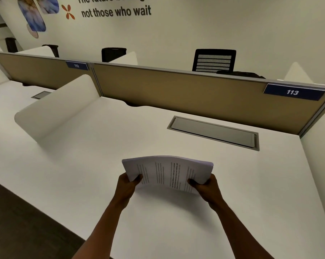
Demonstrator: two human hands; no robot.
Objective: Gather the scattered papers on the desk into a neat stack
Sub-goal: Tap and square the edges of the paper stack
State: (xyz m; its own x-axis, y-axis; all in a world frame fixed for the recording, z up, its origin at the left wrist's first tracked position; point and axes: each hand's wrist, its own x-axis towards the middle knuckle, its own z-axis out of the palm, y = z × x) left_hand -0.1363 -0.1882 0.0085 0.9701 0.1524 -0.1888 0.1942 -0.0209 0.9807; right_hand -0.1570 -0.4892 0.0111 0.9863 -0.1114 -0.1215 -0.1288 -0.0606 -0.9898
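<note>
A stack of printed white papers (167,171) is held above the white desk (102,165), bowed upward in the middle, its sheets lined up at the far edge. My left hand (128,186) grips the stack's near left corner with the thumb on top. My right hand (206,187) grips the near right corner the same way. No loose sheets lie on the desk surface in view.
A grey cable hatch (214,132) is set into the desk behind the papers. A tan partition (176,90) marked 113 closes the back. White curved dividers stand at the left (55,113) and right (322,146). Black chairs (214,60) stand beyond the partition.
</note>
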